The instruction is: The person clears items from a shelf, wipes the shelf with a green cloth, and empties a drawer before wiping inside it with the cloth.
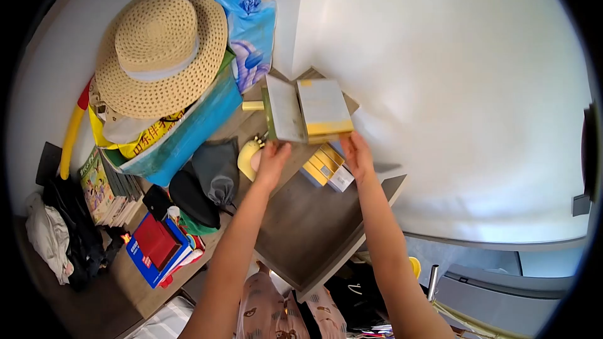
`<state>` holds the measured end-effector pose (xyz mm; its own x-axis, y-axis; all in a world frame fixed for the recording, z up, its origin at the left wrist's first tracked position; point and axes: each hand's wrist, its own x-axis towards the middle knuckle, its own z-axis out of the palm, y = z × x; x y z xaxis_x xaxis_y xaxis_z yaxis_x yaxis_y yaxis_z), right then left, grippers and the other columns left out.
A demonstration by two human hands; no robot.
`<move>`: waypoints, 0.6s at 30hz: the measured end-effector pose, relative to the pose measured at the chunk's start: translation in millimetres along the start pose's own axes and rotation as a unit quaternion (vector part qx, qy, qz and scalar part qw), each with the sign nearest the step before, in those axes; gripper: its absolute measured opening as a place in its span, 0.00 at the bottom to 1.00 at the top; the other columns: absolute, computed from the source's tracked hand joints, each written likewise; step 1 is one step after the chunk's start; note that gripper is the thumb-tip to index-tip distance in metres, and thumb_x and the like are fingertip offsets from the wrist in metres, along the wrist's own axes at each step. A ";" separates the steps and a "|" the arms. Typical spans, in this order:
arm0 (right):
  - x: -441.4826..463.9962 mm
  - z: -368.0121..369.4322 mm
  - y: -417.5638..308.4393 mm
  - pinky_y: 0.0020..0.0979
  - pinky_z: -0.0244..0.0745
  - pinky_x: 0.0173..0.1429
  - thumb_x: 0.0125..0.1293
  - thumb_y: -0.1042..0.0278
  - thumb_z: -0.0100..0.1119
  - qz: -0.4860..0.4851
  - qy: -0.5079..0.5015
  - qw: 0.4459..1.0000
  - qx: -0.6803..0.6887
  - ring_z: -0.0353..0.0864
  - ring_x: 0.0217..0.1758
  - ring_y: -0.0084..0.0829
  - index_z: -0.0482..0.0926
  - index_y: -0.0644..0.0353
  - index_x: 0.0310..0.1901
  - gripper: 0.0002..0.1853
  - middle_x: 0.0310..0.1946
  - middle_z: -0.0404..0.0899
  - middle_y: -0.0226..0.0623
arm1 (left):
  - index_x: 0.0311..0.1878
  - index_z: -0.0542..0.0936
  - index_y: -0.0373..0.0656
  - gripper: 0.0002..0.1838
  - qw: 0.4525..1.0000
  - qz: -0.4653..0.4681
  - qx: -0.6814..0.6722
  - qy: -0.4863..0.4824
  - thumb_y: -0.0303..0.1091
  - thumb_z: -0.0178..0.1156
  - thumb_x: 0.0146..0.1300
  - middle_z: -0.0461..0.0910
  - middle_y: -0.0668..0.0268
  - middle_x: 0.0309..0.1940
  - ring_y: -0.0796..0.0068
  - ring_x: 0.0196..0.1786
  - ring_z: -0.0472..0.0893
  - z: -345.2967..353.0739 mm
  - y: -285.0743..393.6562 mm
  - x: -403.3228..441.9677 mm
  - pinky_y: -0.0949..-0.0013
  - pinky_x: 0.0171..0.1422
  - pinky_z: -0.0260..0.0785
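Above the back end of an open drawer (301,232), a book-like box (324,103) with a pale top and yellow lower edge stands open, its cover (286,110) swung to the left. At the lower corner of that cover is my left hand (274,160), fingers curled against it. My right hand (358,156) grips the box's lower right corner, its fingertips partly hidden. Beneath, inside the drawer, lie several small yellow boxes (322,164) and a white one (341,179). A pale yellow plush-like item (249,160) sits left of my left hand.
Left on the desk stands a blue bag (182,138) topped by a straw hat (157,37). Nearer are a grey pouch (215,169), a black case (191,198), a red booklet (157,242) and magazines (103,191). A white wall (452,88) bounds the right.
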<state>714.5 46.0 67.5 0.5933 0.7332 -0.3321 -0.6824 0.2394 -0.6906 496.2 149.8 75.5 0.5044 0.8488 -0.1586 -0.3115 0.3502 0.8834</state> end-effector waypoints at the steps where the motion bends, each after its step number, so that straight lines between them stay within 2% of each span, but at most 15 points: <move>1: -1.6 -0.5 0.0 0.31 0.71 0.60 0.66 0.69 0.56 -0.025 0.031 0.999 -0.031 0.74 0.53 0.29 0.65 0.67 0.59 0.23 0.51 0.73 0.36 | 0.62 0.62 0.36 0.25 0.999 0.012 0.028 0.035 0.32 0.57 0.66 0.72 0.60 0.53 0.73 0.50 0.76 -1.3 -1.8 3.6 0.77 0.53 0.68; 3: -12.1 0.0 -1.1 0.31 0.67 0.64 0.65 0.73 0.55 -0.076 0.095 0.988 -0.093 0.74 0.56 0.31 0.62 0.69 0.62 0.25 0.55 0.72 0.39 | 0.65 0.60 0.36 0.27 0.991 0.033 0.084 0.102 0.32 0.56 0.66 0.70 0.59 0.57 0.73 0.54 0.74 -0.5 -1.9 1.6 0.78 0.59 0.64; 4: -20.3 -6.8 3.5 0.28 0.70 0.59 0.64 0.74 0.58 -0.099 0.105 0.979 -0.147 0.74 0.56 0.30 0.70 0.67 0.57 0.20 0.53 0.75 0.37 | 0.60 0.67 0.36 0.20 0.979 0.083 0.128 0.134 0.31 0.55 0.67 0.75 0.61 0.52 0.77 0.49 0.76 7.4 0.7 -9.6 0.78 0.53 0.67; 7: -19.9 -62.9 30.1 0.27 0.70 0.58 0.63 0.75 0.57 -0.114 0.059 0.918 -0.374 0.75 0.53 0.28 0.72 0.66 0.55 0.18 0.52 0.75 0.37 | 0.53 0.74 0.36 0.13 0.979 0.120 0.156 0.059 0.30 0.55 0.68 0.79 0.63 0.44 0.79 0.44 0.78 10.7 -11.7 -51.4 0.78 0.48 0.70; 9: -26.6 -72.7 41.0 0.31 0.69 0.58 0.58 0.73 0.61 -0.163 0.045 0.845 -0.507 0.74 0.54 0.35 0.73 0.65 0.53 0.20 0.52 0.75 0.42 | 0.45 0.78 0.36 0.08 0.996 -0.041 0.048 0.068 0.29 0.54 0.68 0.81 0.66 0.35 0.80 0.39 0.79 32.2 -26.5 -86.3 0.78 0.43 0.71; 11: -31.2 -74.0 47.0 0.35 0.68 0.60 0.53 0.70 0.64 -0.240 -0.011 0.748 -0.619 0.74 0.55 0.43 0.74 0.64 0.52 0.23 0.51 0.75 0.47 | 0.51 0.74 0.38 0.15 0.986 -0.148 0.057 0.059 0.36 0.58 0.66 0.78 0.62 0.42 0.80 0.38 0.78 29.9 -80.6 -101.3 0.75 0.38 0.73; 12: -32.7 -65.7 43.9 0.39 0.66 0.62 0.48 0.67 0.68 -0.265 -0.046 0.698 -0.664 0.71 0.57 0.49 0.72 0.63 0.54 0.29 0.54 0.72 0.49 | 0.53 0.72 0.38 0.19 0.978 -0.178 0.072 0.079 0.39 0.59 0.65 0.78 0.61 0.44 0.79 0.39 0.78 33.8 -97.9 -103.7 0.74 0.39 0.73; 15: -35.4 -46.7 40.6 0.40 0.66 0.62 0.48 0.66 0.68 -0.253 -0.103 0.630 -0.727 0.69 0.60 0.48 0.71 0.62 0.56 0.31 0.58 0.69 0.48 | 0.60 0.65 0.37 0.31 0.953 -0.241 0.139 0.123 0.46 0.64 0.60 0.75 0.58 0.50 0.77 0.43 0.78 42.1 -144.4 -96.9 0.72 0.41 0.73; 17: -28.6 -49.0 43.1 0.40 0.65 0.64 0.49 0.64 0.68 -0.220 -0.121 0.628 -0.737 0.68 0.62 0.49 0.70 0.61 0.58 0.32 0.61 0.68 0.50 | 0.63 0.60 0.35 0.40 0.935 -0.246 0.213 0.138 0.51 0.67 0.56 0.73 0.55 0.54 0.73 0.46 0.78 43.2 -172.0 -70.3 0.71 0.46 0.72; 18: -27.3 -47.6 42.4 0.40 0.65 0.64 0.50 0.64 0.68 -0.213 -0.127 0.618 -0.746 0.68 0.62 0.49 0.71 0.61 0.58 0.32 0.61 0.67 0.50 | 0.63 0.60 0.34 0.42 0.941 -0.220 0.207 0.153 0.51 0.67 0.55 0.73 0.54 0.55 0.70 0.47 0.78 48.8 -171.3 -60.1 0.70 0.48 0.72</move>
<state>689.7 5.8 16.7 0.3691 0.9272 0.0641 0.7775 -0.2702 -0.5678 558.5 19.4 -44.7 0.2362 0.7536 -0.6135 0.2460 0.5644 0.7880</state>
